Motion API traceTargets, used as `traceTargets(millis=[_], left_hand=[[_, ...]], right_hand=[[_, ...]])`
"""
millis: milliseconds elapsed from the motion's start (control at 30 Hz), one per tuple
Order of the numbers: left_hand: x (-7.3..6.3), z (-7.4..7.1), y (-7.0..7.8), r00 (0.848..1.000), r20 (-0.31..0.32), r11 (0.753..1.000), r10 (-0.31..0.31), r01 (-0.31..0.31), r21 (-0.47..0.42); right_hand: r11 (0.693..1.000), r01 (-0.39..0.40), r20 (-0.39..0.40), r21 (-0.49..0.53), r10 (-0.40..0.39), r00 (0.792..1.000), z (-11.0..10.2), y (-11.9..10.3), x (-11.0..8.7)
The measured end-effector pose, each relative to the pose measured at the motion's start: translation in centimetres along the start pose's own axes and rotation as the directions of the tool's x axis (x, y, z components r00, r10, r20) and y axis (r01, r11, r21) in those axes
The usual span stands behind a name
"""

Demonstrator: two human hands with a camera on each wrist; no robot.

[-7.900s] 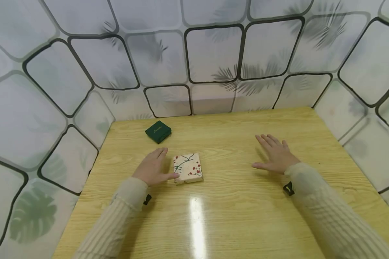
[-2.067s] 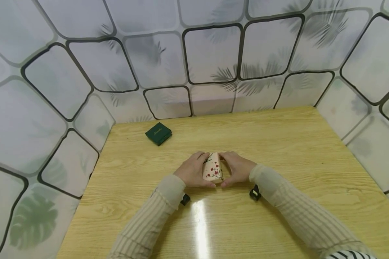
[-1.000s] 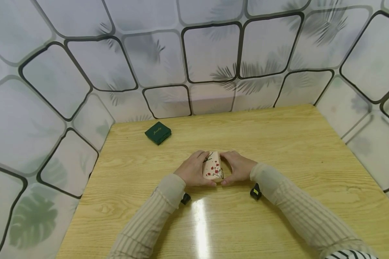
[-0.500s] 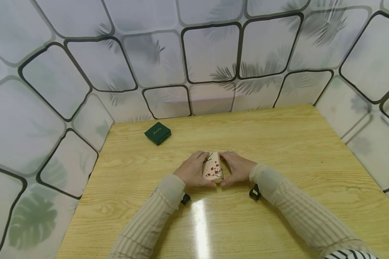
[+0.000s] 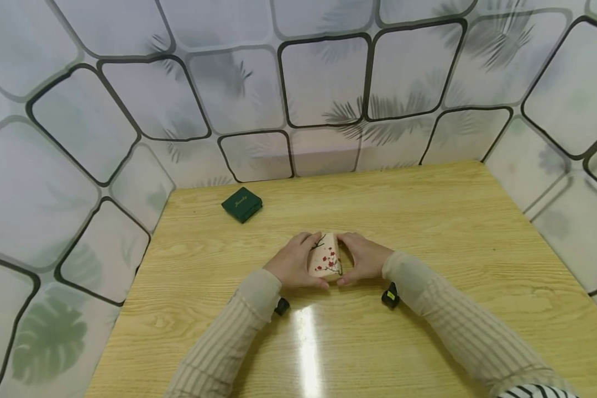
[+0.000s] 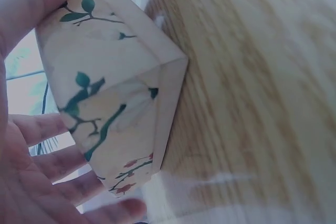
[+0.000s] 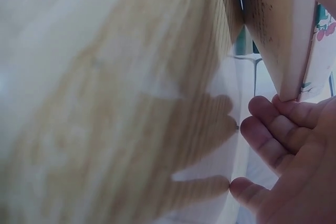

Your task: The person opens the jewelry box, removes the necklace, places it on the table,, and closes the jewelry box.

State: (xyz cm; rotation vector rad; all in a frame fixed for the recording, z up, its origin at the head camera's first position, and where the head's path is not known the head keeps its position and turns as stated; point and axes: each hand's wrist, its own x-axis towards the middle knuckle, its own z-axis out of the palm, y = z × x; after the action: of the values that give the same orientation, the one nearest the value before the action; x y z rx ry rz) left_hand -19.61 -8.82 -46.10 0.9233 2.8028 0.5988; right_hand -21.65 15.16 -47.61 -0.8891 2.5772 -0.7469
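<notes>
Head view: shows a cream blossom-printed box (image 5: 327,258) about midway between the left and right edges of the table (image 5: 443,221), gripped by left hand (image 5: 294,262) and right hand (image 5: 365,257), thumbs toward the near edge, fingers toward the far edge. Shows also a green box (image 5: 242,204) lying toward the far left corner.

Left wrist view: shows thumb and spread fingers clamped on the tilted box, low side by the table.

Right wrist view: shows thumb and index finger pinching the raised side, other fingertips off it, lettered underside slanting up.

Box (image 5: 326,257) between fingers (image 6: 60,162), case (image 5: 241,204) behind-left on table (image 5: 428,221)
</notes>
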Motion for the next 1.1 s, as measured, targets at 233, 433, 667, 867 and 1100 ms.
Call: traceTargets(millis=[233,433,667,867,1100], left_hand=[[0.04,0.05,-0.06,1.0,0.004,1.0,-0.006,0.006,-0.024],[0.05,0.1,-0.01,1.0,-0.001,1.0,-0.004,0.004,-0.028],[0.08,-0.11,0.26,1.0,-0.01,0.999,-0.013,0.012,-0.041],[0.08,-0.48,0.37,0.999,-0.016,0.999,-0.033,0.032,-0.021],[0.05,-0.45,0.38,0.999,-0.011,0.999,-0.03,0.03,-0.022]], right_hand=[[1.0,-0.004,0.001,-0.006,0.004,1.0,0.04,0.0,-0.05],[1.0,0.003,0.002,-0.009,-0.003,1.0,-0.08,-0.07,-0.14],[1.0,-0.024,-0.006,-0.02,0.023,1.0,-0.13,0.26,-0.18],[0.999,-0.036,-0.012,-0.011,0.036,0.999,-0.25,0.32,-0.28],[1.0,-0.021,-0.005,-0.016,0.021,1.0,-0.22,0.35,-0.37]])
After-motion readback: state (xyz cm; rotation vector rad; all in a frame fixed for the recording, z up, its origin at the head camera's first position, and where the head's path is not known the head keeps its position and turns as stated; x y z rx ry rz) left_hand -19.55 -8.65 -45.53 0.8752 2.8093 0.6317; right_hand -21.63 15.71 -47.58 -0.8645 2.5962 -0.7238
